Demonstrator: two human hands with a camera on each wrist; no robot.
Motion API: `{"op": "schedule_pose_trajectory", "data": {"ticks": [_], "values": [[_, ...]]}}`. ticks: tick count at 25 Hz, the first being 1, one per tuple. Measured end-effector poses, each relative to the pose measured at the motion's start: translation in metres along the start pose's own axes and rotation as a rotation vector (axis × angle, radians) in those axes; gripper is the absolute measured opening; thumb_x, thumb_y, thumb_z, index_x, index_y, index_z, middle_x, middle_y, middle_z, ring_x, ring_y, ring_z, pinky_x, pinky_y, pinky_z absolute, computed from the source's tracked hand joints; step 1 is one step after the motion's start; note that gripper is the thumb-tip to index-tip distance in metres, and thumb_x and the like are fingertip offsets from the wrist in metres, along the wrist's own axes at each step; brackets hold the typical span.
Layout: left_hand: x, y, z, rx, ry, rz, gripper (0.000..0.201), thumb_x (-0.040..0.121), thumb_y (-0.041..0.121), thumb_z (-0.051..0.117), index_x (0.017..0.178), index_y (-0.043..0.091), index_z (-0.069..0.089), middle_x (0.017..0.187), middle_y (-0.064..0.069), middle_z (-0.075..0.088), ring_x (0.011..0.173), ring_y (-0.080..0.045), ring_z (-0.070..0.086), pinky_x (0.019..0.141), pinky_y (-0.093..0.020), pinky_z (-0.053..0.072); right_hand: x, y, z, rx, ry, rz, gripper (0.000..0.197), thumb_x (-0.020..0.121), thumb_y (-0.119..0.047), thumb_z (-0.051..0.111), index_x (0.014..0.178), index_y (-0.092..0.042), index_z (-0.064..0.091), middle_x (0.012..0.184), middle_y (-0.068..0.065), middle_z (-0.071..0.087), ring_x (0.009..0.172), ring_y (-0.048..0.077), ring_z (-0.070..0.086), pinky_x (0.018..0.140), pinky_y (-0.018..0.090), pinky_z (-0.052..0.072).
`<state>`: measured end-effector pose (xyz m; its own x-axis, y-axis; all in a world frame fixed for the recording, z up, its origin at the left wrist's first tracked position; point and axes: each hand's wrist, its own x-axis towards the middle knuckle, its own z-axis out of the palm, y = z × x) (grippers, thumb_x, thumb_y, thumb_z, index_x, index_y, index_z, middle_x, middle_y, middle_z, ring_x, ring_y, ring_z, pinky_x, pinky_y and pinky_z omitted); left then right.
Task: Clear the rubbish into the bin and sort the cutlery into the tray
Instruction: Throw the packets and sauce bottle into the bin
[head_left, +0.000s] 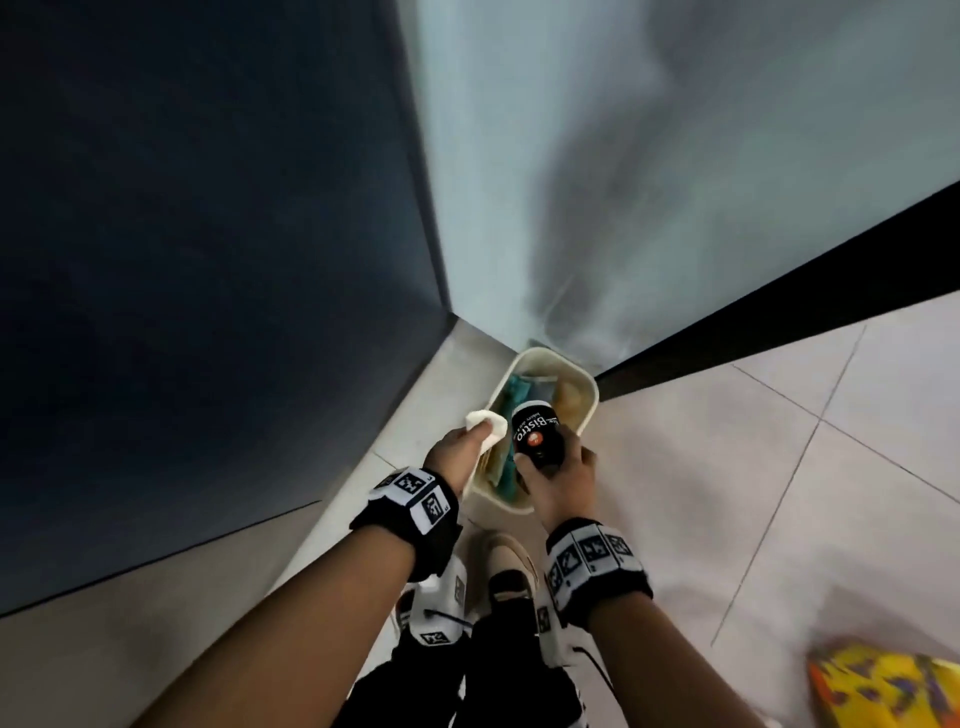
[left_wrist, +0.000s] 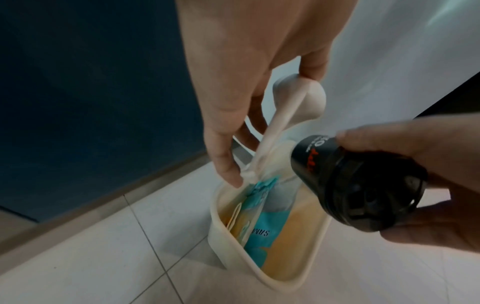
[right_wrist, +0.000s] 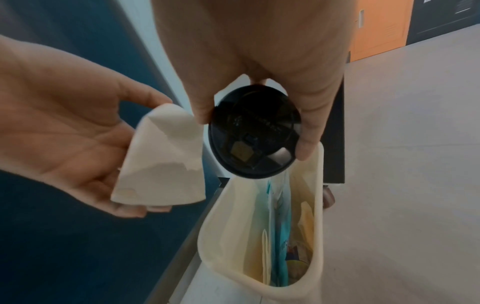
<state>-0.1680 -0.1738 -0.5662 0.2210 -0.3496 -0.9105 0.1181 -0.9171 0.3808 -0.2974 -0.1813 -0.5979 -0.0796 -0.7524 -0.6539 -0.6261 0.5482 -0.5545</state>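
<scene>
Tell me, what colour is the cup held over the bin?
Black, with white lettering and a red mark on its side; the cup shows best in the head view.

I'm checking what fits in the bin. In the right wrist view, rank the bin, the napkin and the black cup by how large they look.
1. cream bin, largest.
2. and 3. white napkin and black cup look about alike; the cup shows only its lid end and sits nearest the camera, so I won't rank them.

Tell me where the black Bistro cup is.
In the head view, the black Bistro cup sits in the right hand, above the cream bin, beside the tissue.
</scene>
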Motion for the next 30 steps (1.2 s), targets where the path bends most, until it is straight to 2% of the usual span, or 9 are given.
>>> {"op": "schedule_pose_trajectory", "data": {"ticks": [7,11,13,15,20,22,24,26,30], "values": [[0.066,-0.024,0.018,0.001,-0.014,-0.058,0.049,0.094,0.042,0.043,0.135,0.015,0.048,0.140,-0.009,0.050,0.126,-0.026,0.047,0.107,-0.035,0.037,0.063,0.025,0.032,-0.063,0.014,0.055,0.074,0.079,-0.035,0.064,0.143,-0.029,0.030,0.140,0.013,0.038,0.122,0.037,0.047,0.103,0.039,0.041],[0.036,-0.027,-0.005,-0.015,0.012,-0.045,0.037,0.091,0.021,0.051,0.126,0.013,0.057,0.106,-0.007,0.062,0.093,-0.020,0.052,0.069,-0.029,0.042,0.032,0.011,0.004,-0.113,-0.008,0.034,0.062,0.086,-0.018,0.056,0.143,-0.019,0.033,0.146,0.012,0.038,0.128,0.032,0.045,0.104,0.032,0.038],[0.003,-0.022,-0.018,-0.016,0.033,-0.021,0.035,0.090,0.015,0.050,0.123,0.011,0.059,0.082,0.000,0.058,0.078,-0.017,0.052,0.056,-0.025,0.038,0.001,-0.004,-0.016,-0.117,-0.029,0.012,0.050,0.087,-0.015,0.054,0.136,-0.016,0.045,0.136,0.013,0.047,0.117,0.031,0.053,0.093,0.026,0.041],[-0.047,-0.008,-0.034,-0.030,0.029,-0.017,0.033,0.090,0.014,0.050,0.121,0.011,0.059,0.073,0.005,0.054,0.066,-0.010,0.050,0.054,-0.023,0.036,-0.035,-0.032,-0.037,-0.134,-0.077,-0.023,0.043,0.086,-0.014,0.055,0.129,-0.015,0.052,0.129,0.012,0.054,0.110,0.031,0.057,0.086,0.023,0.042],[-0.198,0.039,-0.069,-0.170,0.046,0.075,0.033,0.092,0.013,0.049,0.123,0.013,0.057,0.076,0.008,0.055,0.056,-0.003,0.054,0.050,-0.018,0.039,-0.138,-0.129,-0.097,-0.194,-0.175,-0.274,0.031,0.084,-0.011,0.056,0.115,-0.010,0.061,0.115,0.018,0.065,0.101,0.033,0.063,0.092,0.040,0.052],[-0.257,0.057,-0.086,-0.236,0.082,0.161,0.030,0.092,0.013,0.050,0.120,0.015,0.059,0.083,0.003,0.059,0.058,-0.003,0.055,0.045,-0.015,0.040,-0.180,-0.170,-0.118,-0.245,-0.244,-0.414,0.029,0.085,-0.011,0.055,0.113,-0.008,0.061,0.110,0.015,0.067,0.091,0.028,0.062,0.092,0.038,0.050],[-0.305,0.072,-0.101,-0.291,0.135,0.235,0.021,0.091,0.015,0.052,0.108,0.022,0.062,0.094,0.000,0.060,0.067,-0.006,0.055,0.055,-0.019,0.041,-0.212,-0.203,-0.131,-0.290,-0.297,-0.538,0.027,0.084,-0.012,0.055,0.110,-0.009,0.062,0.105,0.012,0.067,0.085,0.023,0.059,0.091,0.034,0.049],[-0.358,0.081,-0.120,-0.374,0.210,0.308,0.015,0.091,0.015,0.053,0.102,0.023,0.061,0.090,0.001,0.060,0.068,-0.007,0.055,0.055,-0.019,0.042,-0.249,-0.240,-0.144,-0.253,-0.338,-0.697,0.027,0.082,-0.016,0.057,0.107,-0.010,0.064,0.098,0.010,0.066,0.083,0.025,0.061,0.086,0.035,0.050],[-0.446,0.080,-0.166,-0.479,0.334,0.439,0.015,0.090,0.018,0.056,0.103,0.026,0.057,0.080,0.008,0.058,0.067,-0.008,0.056,0.057,-0.022,0.039,-0.308,-0.308,-0.148,-0.229,-0.453,-0.965,0.025,0.085,-0.012,0.059,0.109,-0.011,0.065,0.099,0.004,0.062,0.084,0.012,0.055,0.073,0.009,0.043]]}}
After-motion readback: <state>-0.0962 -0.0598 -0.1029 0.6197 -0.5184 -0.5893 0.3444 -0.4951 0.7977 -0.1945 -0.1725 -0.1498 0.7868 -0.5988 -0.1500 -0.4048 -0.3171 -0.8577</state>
